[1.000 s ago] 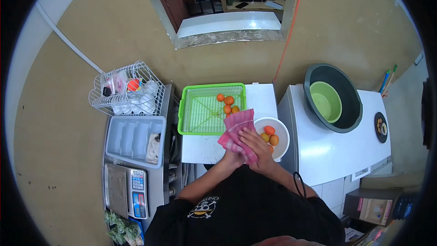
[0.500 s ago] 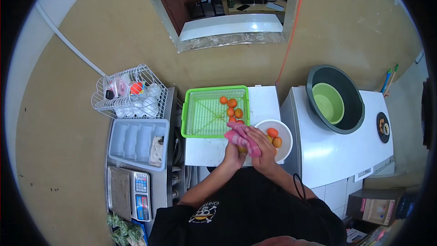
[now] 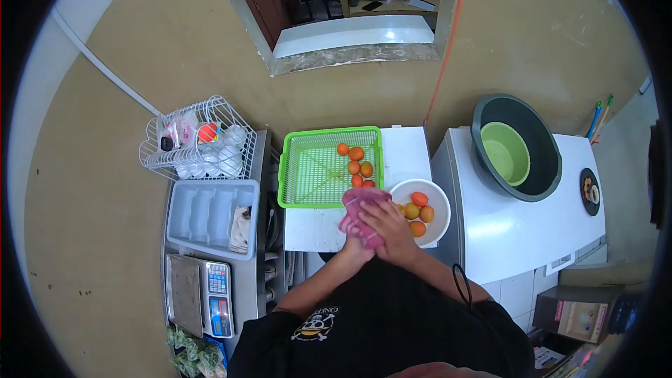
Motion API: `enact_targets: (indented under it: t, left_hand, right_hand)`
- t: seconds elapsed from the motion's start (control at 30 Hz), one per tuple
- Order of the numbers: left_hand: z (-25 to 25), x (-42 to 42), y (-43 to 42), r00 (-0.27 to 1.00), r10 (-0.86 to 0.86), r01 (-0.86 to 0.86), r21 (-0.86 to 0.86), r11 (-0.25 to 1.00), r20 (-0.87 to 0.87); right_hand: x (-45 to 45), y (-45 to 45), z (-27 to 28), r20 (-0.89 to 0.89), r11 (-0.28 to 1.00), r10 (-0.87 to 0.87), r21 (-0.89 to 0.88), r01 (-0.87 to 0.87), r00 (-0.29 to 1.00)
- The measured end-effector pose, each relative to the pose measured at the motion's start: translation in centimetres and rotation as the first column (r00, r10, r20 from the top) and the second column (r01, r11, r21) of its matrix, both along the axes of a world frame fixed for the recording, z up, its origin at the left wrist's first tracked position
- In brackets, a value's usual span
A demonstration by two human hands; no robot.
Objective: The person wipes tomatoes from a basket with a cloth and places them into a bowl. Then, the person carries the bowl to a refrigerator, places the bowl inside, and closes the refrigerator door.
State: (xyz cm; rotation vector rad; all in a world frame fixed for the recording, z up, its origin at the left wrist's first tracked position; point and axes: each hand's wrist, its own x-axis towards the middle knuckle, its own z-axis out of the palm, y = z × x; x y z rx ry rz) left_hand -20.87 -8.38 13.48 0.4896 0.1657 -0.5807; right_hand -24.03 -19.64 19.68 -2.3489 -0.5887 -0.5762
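A pink cloth [image 3: 358, 211] with pale stripes is bunched between my two hands over the front of the white tabletop. My left hand [image 3: 359, 248] is underneath, its fingers mostly covered by the cloth, cupped around a tomato that the cloth now hides. From above, my right hand [image 3: 393, 229] presses the cloth down with its fingers bent over it. Just to the right stands a white bowl [image 3: 441, 199] holding several orange and yellowish tomatoes [image 3: 419, 199]. Behind my hands lies a green basket [image 3: 294, 203] with several tomatoes [image 3: 356, 154] along its right side.
To the left are a white wire rack [image 3: 217, 108], a grey-blue divided tray [image 3: 203, 238] and a digital scale [image 3: 185, 297]. A dark tub [image 3: 542, 161] with a light green basin [image 3: 504, 154] sits on the white surface at right. A window opening [image 3: 353, 36] is in the wall ahead.
My right hand has shifted slightly left and flattened over the cloth. The cloth now covers the tomato that showed between my hands. More tomatoes in the bowl are exposed.
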Motion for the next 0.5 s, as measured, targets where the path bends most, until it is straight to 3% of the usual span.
enact_targets:
  t: [0.03,0.07,0.1,0.13,0.2,0.23,0.27,0.3,0.33,0.4,0.43,0.47,0.5]
  left_hand:
    - [-0.3,0.3,-0.3,0.999,0.022,-0.024,0.119,0.993,0.025]
    - [-0.5,1.0,-0.5,0.998,0.045,-0.056,0.233,0.971,0.055]
    - [0.4,1.5,-0.7,0.996,0.069,-0.059,0.151,0.987,-0.059]
    - [-0.3,2.0,-0.2,0.996,0.072,-0.063,0.153,0.986,-0.054]
    - [-2.6,2.6,0.7,0.967,-0.167,0.183,-0.069,0.981,0.194]
    - [-0.3,1.2,0.5,0.935,-0.135,0.096,0.132,0.987,0.329]
    - [0.7,0.6,0.1,0.977,-0.087,0.071,0.088,0.994,0.195]
    - [1.2,0.4,-0.2,0.998,-0.042,0.04,0.05,0.998,0.052]
    - [0.8,0.7,-0.4,0.999,-0.039,0.041,0.169,0.985,-0.013]
    - [-0.6,2.1,-0.3,0.99,-0.142,0.144,0.157,0.977,-0.022]
    - [-0.6,2.5,0.2,0.963,-0.219,0.228,0.041,0.973,-0.159]
    - [-0.6,2.3,0.2,0.964,-0.216,0.225,0.041,0.973,-0.156]
    - [-0.6,1.8,0.1,0.978,-0.207,0.209,0.086,0.974,-0.031]
  right_hand:
    - [0.4,-0.2,-1.3,-0.041,0.992,-0.023,0.122,0.028,0.999]
    - [0.4,-0.5,-1.5,-0.039,0.993,-0.017,0.118,0.021,0.999]
    - [0.5,-0.7,-1.2,-0.063,0.94,-0.047,0.334,0.065,0.997]
    - [0.5,-0.8,-0.9,-0.096,0.838,-0.072,0.534,0.112,0.993]
    - [0.0,-1.0,-0.2,-0.02,0.859,-0.062,0.507,0.064,0.998]
    - [-0.3,-0.9,0.0,-0.046,0.933,0.02,0.361,-0.002,0.999]
    - [-0.6,-0.8,0.1,-0.086,0.975,0.097,0.207,-0.077,0.992]
    - [0.0,-0.4,-0.1,-0.052,0.992,0.036,0.124,-0.029,0.998]
    - [0.4,-0.6,-1.4,-0.083,0.977,-0.014,0.212,0.031,0.996]
    - [0.8,-1.0,-1.9,-0.144,0.908,-0.091,0.395,0.141,0.985]
    - [0.5,-1.1,-1.2,-0.144,0.907,-0.09,0.397,0.141,0.985]
    - [0.1,-1.1,-0.5,-0.045,0.913,-0.097,0.395,0.107,0.994]
    - [-0.2,-1.2,0.2,0.053,0.918,-0.102,0.389,0.074,0.993]
